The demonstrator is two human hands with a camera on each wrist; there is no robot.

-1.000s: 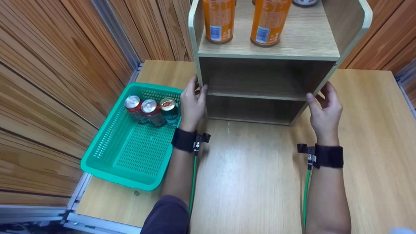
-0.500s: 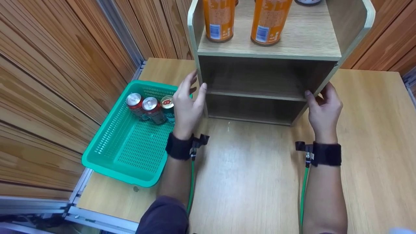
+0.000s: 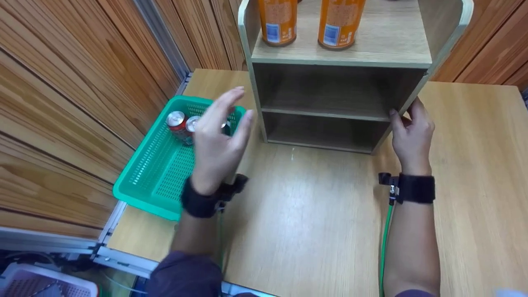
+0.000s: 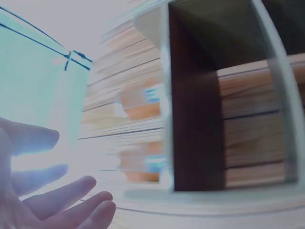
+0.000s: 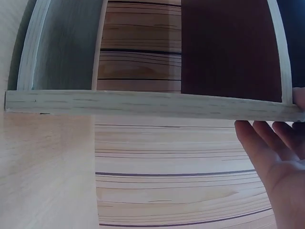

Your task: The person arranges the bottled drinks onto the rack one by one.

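Observation:
My left hand (image 3: 225, 123) is lifted off the table with its fingers spread and blurred, holding nothing, above the right rim of a green basket (image 3: 142, 181). In the left wrist view the fingers (image 4: 57, 200) lie straight at the lower left, apart from the wooden shelf unit (image 4: 164, 95). My right hand (image 3: 406, 121) rests on the right side panel of the shelf unit (image 3: 342, 62), thumb at the front edge and fingers on the outside. The right wrist view shows its fingers (image 5: 269, 143) straight, reaching the panel's edge (image 5: 143, 104).
A red can (image 3: 176, 121) and other cans partly hidden by my left hand stand at the basket's far end. Two orange cans (image 3: 277, 20) (image 3: 340, 22) stand on the shelf unit's upper level; its two lower compartments hold nothing. Wooden wall panels close the left side.
My left hand has let go of the shelf unit's left panel and moved up and to the left, over the basket. The right hand has stayed on the right panel.

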